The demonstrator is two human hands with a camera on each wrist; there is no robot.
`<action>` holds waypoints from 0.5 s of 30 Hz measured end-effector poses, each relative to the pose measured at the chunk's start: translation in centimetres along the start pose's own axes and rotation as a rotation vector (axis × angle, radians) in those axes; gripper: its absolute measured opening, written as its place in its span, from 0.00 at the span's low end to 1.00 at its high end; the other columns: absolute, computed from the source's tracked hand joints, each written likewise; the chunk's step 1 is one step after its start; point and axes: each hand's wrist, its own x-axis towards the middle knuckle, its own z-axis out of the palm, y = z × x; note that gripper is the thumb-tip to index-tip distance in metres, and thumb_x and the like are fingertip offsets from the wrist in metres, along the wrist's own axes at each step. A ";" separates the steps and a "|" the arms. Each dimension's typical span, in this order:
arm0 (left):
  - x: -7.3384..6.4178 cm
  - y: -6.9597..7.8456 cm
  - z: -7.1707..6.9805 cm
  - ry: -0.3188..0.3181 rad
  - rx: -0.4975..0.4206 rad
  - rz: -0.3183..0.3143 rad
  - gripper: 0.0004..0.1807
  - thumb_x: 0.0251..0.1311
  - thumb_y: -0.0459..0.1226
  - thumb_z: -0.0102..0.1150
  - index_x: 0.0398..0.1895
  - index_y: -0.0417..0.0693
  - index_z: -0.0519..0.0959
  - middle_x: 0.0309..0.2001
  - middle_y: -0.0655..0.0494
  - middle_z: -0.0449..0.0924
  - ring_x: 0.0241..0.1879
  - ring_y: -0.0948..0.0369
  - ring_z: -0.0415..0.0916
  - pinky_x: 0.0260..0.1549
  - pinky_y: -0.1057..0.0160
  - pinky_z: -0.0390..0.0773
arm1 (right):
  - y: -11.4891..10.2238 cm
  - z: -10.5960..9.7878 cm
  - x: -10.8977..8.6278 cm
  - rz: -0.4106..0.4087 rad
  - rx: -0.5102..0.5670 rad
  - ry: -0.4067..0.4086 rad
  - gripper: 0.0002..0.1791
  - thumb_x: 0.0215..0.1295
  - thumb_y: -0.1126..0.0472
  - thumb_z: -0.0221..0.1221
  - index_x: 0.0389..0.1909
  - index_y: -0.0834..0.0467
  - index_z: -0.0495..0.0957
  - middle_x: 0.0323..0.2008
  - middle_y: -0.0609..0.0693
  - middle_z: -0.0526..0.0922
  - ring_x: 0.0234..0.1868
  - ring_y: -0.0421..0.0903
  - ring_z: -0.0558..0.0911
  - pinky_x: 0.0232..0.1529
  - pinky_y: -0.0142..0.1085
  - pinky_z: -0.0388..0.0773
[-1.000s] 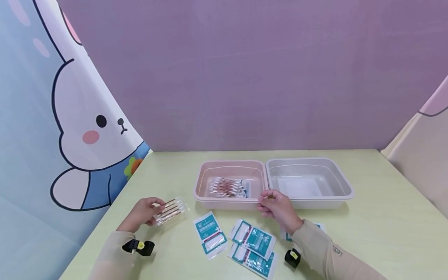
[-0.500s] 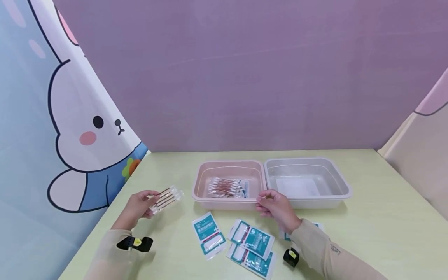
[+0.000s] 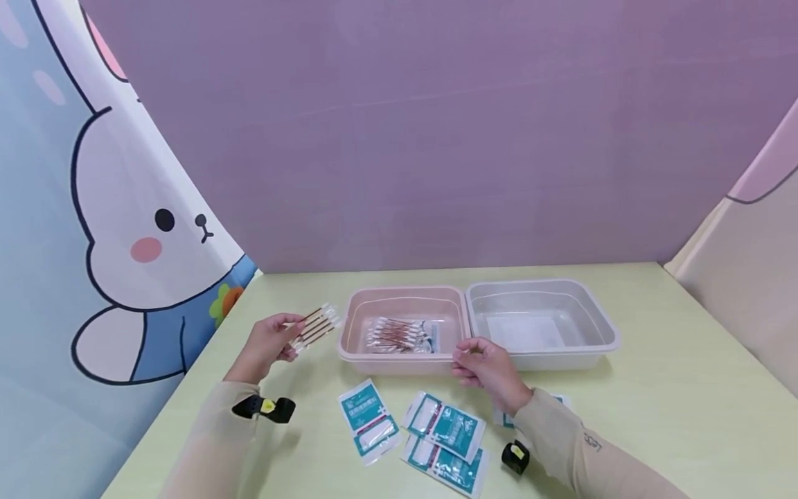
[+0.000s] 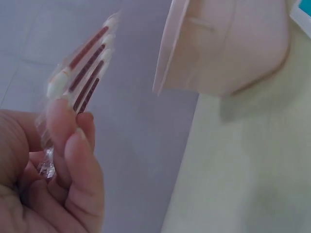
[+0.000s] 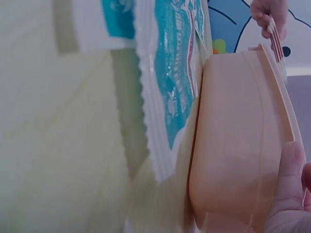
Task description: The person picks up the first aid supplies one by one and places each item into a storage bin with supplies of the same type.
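Observation:
In the head view my left hand (image 3: 267, 346) pinches a clear packet of cotton swabs (image 3: 319, 327) with reddish-brown sticks, raised just left of the pink bin (image 3: 399, 358). The left wrist view shows the swab packet (image 4: 87, 63) upright between thumb and fingers, white tips at both ends. My right hand (image 3: 489, 371) holds the pink bin's front rim near its right corner; in the right wrist view the thumb (image 5: 290, 170) lies against the rim's outer side. Inside the pink bin lie more swabs (image 3: 399, 335) in clear wrapping.
A light grey bin (image 3: 564, 355) stands against the pink bin's right side. In front lie several teal-and-white packets, including a left one (image 3: 369, 421) and two overlapping ones (image 3: 450, 426). Another packet (image 3: 506, 418) is partly hidden under the right forearm. A purple wall (image 3: 436, 138) closes the back.
My left hand has lifted the swab packet from low over the table, first slightly left, then up and forward toward the pink bin. My right hand keeps its place on the rim.

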 end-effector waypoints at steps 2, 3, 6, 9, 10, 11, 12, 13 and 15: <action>0.5 0.6 0.6 -0.018 0.021 0.004 0.18 0.69 0.36 0.53 0.56 0.32 0.72 0.34 0.48 0.78 0.17 0.64 0.69 0.19 0.70 0.77 | 0.1 0.0 0.0 -0.003 0.004 -0.004 0.13 0.68 0.65 0.56 0.49 0.68 0.70 0.32 0.55 0.83 0.31 0.44 0.82 0.33 0.33 0.82; 0.8 0.9 0.9 -0.028 0.035 0.005 0.18 0.69 0.36 0.53 0.56 0.32 0.72 0.34 0.48 0.78 0.17 0.63 0.69 0.19 0.69 0.77 | 0.1 0.0 0.1 -0.003 0.004 -0.006 0.14 0.68 0.65 0.56 0.49 0.68 0.70 0.33 0.56 0.83 0.31 0.44 0.82 0.33 0.33 0.82; 1.7 1.8 1.6 -0.059 0.075 0.000 0.17 0.69 0.36 0.52 0.56 0.34 0.73 0.34 0.49 0.78 0.17 0.62 0.69 0.21 0.69 0.78 | 0.1 -0.1 0.0 -0.005 0.007 -0.013 0.14 0.68 0.66 0.56 0.50 0.69 0.70 0.33 0.57 0.83 0.31 0.44 0.82 0.33 0.33 0.82; 2.6 2.7 2.4 -0.087 0.113 0.003 0.17 0.69 0.36 0.52 0.56 0.36 0.74 0.34 0.49 0.78 0.17 0.62 0.70 0.22 0.68 0.79 | 0.1 -0.1 0.0 -0.005 0.008 -0.015 0.13 0.68 0.66 0.55 0.50 0.69 0.70 0.33 0.57 0.82 0.32 0.44 0.82 0.33 0.33 0.81; 2.9 3.0 2.7 -0.094 0.126 0.007 0.16 0.69 0.36 0.52 0.56 0.36 0.74 0.34 0.50 0.78 0.17 0.62 0.70 0.22 0.68 0.79 | 0.1 -0.1 0.0 -0.005 0.010 -0.015 0.13 0.68 0.66 0.55 0.49 0.69 0.70 0.33 0.57 0.82 0.32 0.45 0.82 0.33 0.33 0.82; 3.2 3.3 2.9 -0.104 0.140 0.013 0.16 0.69 0.36 0.52 0.55 0.37 0.74 0.34 0.50 0.78 0.17 0.62 0.70 0.22 0.68 0.79 | 0.1 -0.1 0.0 -0.005 0.010 -0.017 0.13 0.68 0.66 0.55 0.49 0.69 0.70 0.33 0.56 0.82 0.32 0.45 0.82 0.33 0.33 0.82; 3.5 3.7 3.3 -0.110 0.153 0.018 0.16 0.69 0.37 0.52 0.55 0.37 0.74 0.34 0.50 0.78 0.17 0.63 0.70 0.21 0.68 0.79 | 0.1 -0.1 0.0 -0.007 0.012 -0.018 0.13 0.68 0.66 0.55 0.49 0.69 0.69 0.33 0.56 0.82 0.32 0.45 0.82 0.34 0.33 0.82; 3.7 4.0 3.5 -0.120 0.166 0.024 0.16 0.69 0.37 0.52 0.55 0.37 0.75 0.34 0.50 0.78 0.16 0.63 0.70 0.21 0.67 0.79 | 0.1 -0.1 0.0 -0.008 0.014 -0.020 0.13 0.68 0.66 0.55 0.49 0.69 0.69 0.33 0.56 0.82 0.32 0.45 0.82 0.34 0.34 0.82; 4.2 4.7 4.1 -0.144 0.187 0.037 0.16 0.68 0.37 0.53 0.54 0.38 0.75 0.34 0.50 0.78 0.16 0.63 0.70 0.21 0.67 0.78 | 0.1 -0.1 0.0 -0.009 0.018 -0.024 0.13 0.68 0.66 0.55 0.49 0.69 0.69 0.33 0.56 0.82 0.32 0.45 0.82 0.34 0.34 0.82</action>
